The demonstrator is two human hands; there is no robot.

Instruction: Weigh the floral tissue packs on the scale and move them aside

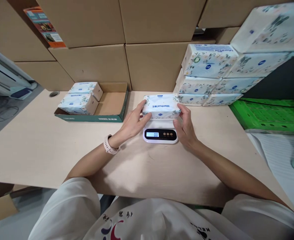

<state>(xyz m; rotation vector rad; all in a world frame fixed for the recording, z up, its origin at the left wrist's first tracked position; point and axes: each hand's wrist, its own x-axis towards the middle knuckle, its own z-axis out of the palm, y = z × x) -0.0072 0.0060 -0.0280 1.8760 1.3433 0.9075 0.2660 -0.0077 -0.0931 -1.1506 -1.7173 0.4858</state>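
Note:
Between my two hands is a tissue pack (161, 106), white and pale blue with a floral print, directly over a white digital scale (160, 141). The scale's lit display reads 0.0, and the pack hides most of its platform. My left hand (134, 120) grips the pack's left end, thumb at the front lower corner and fingers at the back. At the right end, the fingers and thumb of my right hand (186, 128) hold the pack's side. Whether the pack touches the platform I cannot tell.
On the left, a green-sided shallow cardboard tray (94, 118) holds tissue packs (77, 103) in its left half. More tissue packs (209, 63) are stacked at the back right. Large cardboard boxes (156, 66) wall off the back. A green plastic crate (271, 116) stands beyond the table's (69, 150) right edge.

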